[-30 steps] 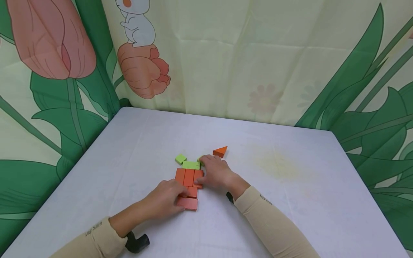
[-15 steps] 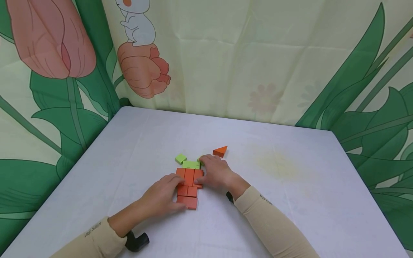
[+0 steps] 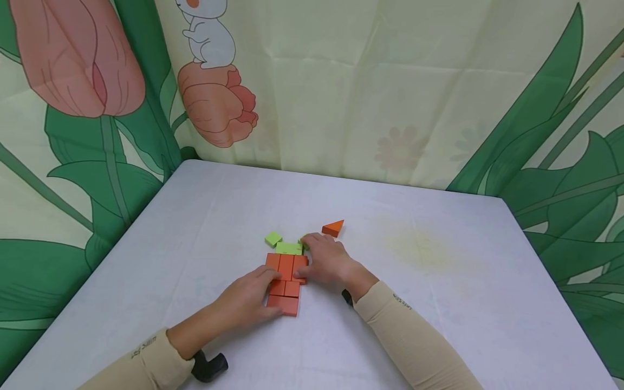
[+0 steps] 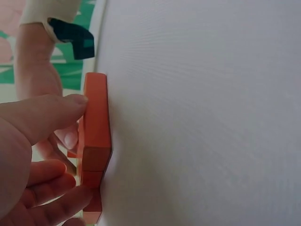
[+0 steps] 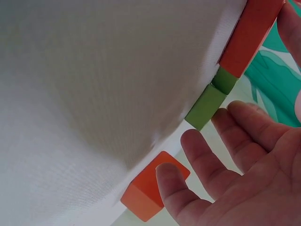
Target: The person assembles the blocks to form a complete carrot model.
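Note:
Flat on the white table point(image 3: 439, 325) lies a figure of wooden blocks. Three orange-red upright blocks point(image 3: 286, 267) stand side by side, with two small red blocks point(image 3: 291, 289) below them and a wider red block point(image 3: 288, 306) nearest me. My left hand point(image 3: 244, 298) rests along the left side, its thumb touching the wider block and its fingers spread by the upper ones. On the other side my right hand point(image 3: 329, 261) has its thumb at the right upright block, fingertips beside a green block point(image 5: 206, 107) that it partly hides. Both hands have loose, extended fingers.
A longer green block point(image 3: 289, 248) tops the upright ones, with a small green block point(image 3: 273, 239) at its left corner. Beyond my right hand lies an orange triangular block point(image 3: 333, 228). A printed flower curtain point(image 3: 341, 108) hangs behind the table's far edge.
My left hand has drawn back from over the small red blocks to the figure's left side. The gap above the wider red block has closed. My right hand has stayed in place.

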`<state>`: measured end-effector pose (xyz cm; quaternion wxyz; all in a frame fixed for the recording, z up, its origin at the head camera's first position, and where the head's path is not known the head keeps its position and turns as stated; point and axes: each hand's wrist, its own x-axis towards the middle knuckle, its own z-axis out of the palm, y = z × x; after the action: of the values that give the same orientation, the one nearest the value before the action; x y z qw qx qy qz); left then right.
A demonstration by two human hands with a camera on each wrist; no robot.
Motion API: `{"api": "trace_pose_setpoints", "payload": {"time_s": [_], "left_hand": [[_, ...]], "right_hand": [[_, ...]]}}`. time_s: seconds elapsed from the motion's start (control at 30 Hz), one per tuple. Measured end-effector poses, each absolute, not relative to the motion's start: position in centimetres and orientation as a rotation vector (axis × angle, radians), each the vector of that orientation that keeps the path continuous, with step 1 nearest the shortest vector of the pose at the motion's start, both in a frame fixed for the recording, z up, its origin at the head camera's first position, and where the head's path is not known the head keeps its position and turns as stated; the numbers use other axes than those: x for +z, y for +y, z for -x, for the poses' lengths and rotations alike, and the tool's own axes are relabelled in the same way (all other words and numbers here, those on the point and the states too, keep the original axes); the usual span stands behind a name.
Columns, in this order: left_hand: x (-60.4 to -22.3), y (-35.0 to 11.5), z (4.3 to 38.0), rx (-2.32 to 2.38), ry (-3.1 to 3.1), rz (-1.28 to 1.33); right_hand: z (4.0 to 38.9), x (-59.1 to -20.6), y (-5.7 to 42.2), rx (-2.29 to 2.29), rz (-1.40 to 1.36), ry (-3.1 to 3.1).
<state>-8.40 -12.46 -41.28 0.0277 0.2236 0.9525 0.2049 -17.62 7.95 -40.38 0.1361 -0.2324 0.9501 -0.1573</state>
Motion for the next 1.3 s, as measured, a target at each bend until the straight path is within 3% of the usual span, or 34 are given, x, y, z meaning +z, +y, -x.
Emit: {"api": "trace_pose_setpoints", "payload": {"time_s": [0.37,0.83,1.3], "left_hand": [[-41.1,-12.5,9.2,0.551,2.979,-0.696],[-40.9,-15.0,16.2,0.622,2.909,-0.459],[-41.2,-14.4,18.6,0.724,2.795,-0.484]], "right_hand": [[17.6,-40.2,7.9,-0.471,0.665,2.742],[17.6,-40.2,7.9,-0.481,0.665,2.734],[17.6,-40.3,8.0,-0.461,0.680,2.743]]}}
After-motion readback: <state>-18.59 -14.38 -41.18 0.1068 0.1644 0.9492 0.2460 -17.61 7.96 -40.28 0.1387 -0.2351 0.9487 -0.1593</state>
